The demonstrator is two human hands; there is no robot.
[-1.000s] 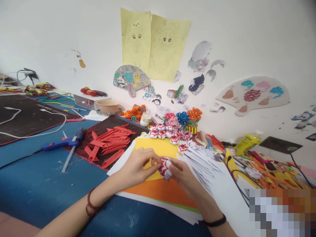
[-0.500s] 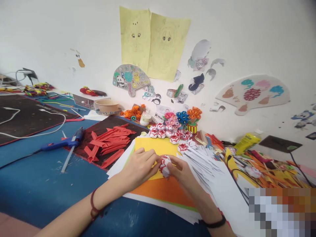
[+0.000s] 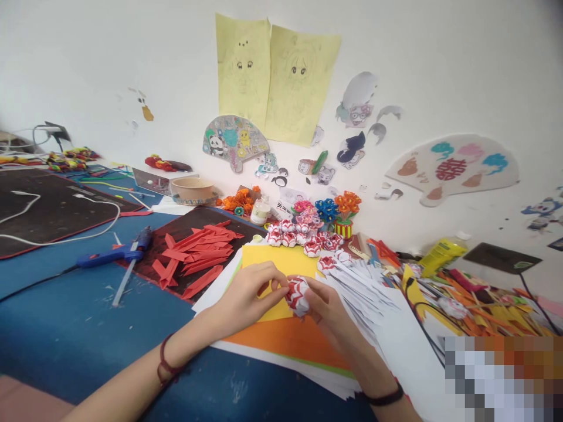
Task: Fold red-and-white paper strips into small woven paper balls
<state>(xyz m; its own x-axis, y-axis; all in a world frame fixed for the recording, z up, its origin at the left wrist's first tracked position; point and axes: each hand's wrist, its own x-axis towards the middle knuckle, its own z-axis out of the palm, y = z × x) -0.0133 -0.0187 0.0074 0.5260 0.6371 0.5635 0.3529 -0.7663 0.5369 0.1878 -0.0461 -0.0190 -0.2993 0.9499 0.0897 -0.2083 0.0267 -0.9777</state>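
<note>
A red-and-white folded-paper ball is held over the coloured sheets. My right hand wraps its fingers and thumb around the ball's right side. At the ball's left edge, my left hand has thumb and fingertips pinched together on the paper; any small piece between them is too hidden to make out. Beneath both hands lie a yellow sheet and an orange sheet. Several similar red-and-white paper balls sit behind the hands. White folded strips fan out to the right.
Red folded paper strips are heaped on a dark mat at the left. A blue glue gun lies beside it with its cable. Behind stand a round bowl and paper flowers. A yellow bottle leans among clutter at right.
My left fingers have opened out slightly and shifted at the ball's left edge. The ball has turned a little in my right hand, showing more of its zigzag face.
</note>
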